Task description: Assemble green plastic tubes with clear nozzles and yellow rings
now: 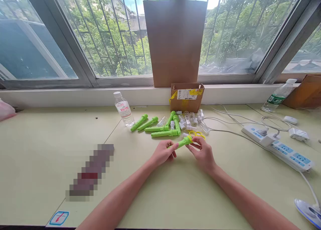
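My left hand (165,152) is closed around the body of a green plastic tube (184,141), which points up to the right. At the tube's threaded end, the thumb and fingers of my right hand (203,153) pinch a yellow ring (191,139); its exact seating is partly hidden by the fingers. Just behind lie more yellow rings (200,134). Several similar green tubes (164,133) rest beyond my hands, some crossing one another. Clear plastic cups (203,126) and small white pieces (172,124) are scattered beside them.
A cardboard box (187,104) stands behind the parts, below a brown board (175,42) at the window. One water bottle (124,111) is at left, another (278,95) at far right. Cables lead to a power strip (278,146). A blurred dark object (91,173) lies left.
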Available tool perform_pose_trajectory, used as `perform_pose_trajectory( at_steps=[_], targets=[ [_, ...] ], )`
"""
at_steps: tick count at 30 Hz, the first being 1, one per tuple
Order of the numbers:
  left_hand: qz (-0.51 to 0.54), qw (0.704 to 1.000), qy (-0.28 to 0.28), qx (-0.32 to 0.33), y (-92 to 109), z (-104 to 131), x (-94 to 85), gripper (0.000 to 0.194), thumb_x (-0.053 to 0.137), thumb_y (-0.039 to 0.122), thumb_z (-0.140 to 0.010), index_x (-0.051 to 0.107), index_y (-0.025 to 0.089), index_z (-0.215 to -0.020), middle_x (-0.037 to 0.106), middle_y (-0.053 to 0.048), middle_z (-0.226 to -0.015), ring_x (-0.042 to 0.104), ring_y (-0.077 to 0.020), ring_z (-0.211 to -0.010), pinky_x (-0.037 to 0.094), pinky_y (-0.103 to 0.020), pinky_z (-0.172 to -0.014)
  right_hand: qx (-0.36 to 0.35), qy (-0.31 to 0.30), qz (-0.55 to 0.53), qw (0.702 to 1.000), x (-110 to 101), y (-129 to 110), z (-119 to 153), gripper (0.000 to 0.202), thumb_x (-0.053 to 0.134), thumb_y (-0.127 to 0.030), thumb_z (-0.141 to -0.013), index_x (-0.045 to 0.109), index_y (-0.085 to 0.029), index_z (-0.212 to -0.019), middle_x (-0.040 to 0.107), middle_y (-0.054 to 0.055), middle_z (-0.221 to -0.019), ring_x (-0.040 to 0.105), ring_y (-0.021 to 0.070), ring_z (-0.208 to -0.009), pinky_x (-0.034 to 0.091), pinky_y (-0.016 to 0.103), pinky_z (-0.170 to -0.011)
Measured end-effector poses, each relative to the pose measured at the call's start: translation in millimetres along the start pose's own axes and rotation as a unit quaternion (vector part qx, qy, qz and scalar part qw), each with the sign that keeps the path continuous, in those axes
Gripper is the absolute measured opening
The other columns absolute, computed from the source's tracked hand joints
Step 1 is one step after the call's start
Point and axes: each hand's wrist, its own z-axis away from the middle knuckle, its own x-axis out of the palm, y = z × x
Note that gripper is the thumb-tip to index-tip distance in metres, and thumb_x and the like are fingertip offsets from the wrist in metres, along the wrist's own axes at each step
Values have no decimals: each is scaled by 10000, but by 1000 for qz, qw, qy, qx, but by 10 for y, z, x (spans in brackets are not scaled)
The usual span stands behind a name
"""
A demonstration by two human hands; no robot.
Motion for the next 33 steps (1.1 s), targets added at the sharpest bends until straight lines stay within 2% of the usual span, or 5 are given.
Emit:
perform_pose_trajectory(
  at_steps=[9, 15, 20, 28, 33],
  targets=[
    [4, 999, -32, -7, -3, -20, -42, 432, 509, 582, -795, 528, 152, -758, 633, -33, -585, 546, -107, -402, 356, -178, -370, -20, 5, -7, 1000, -10, -22, 12, 196, 700, -312, -745, 557, -214, -837, 676, 40, -966, 640, 248, -1023, 573, 444, -871],
    [4, 999, 13, 32, 25, 9, -6, 375, 607, 527, -746, 521, 166, -798, 597, 14, -618, 506, -76, -411, 373, -177, -377, -24, 24, 3, 999, -6, -38, -3, 214, 721, -310, -724, 574, -208, -842, 670, 67, -1051, 668, 249, -955, 594, 441, -829],
    [-9, 995, 68, 69, 18, 22, 26, 374, 703, 481, -663, 528, 165, -758, 563, 35, -650, 480, -63, -431, 347, -171, -351, -18, 15, 2, 1000, -9, -19, -1, 211, 717, -313, -728, 570, -211, -840, 670, 48, -979, 653, 249, -990, 585, 434, -850],
    [-1, 999, 28, 39, 29, 13, 2, 362, 635, 500, -730, 547, 150, -702, 569, 21, -583, 473, -65, -378, 349, -187, -374, -10, -33, -3, 999, -13, -5, -19, 250, 683, -316, -756, 509, -225, -911, 620, 39, -978, 620, 250, -1051, 583, 436, -848],
    [8, 1000, 17, 24, 54, 21, -3, 374, 619, 519, -740, 532, 156, -713, 580, 12, -585, 491, -77, -381, 365, -188, -369, -14, -24, 5, 1000, -20, -23, -10, 217, 671, -329, -769, 519, -225, -884, 639, 41, -958, 617, 259, -1063, 593, 430, -833]
  ],
)
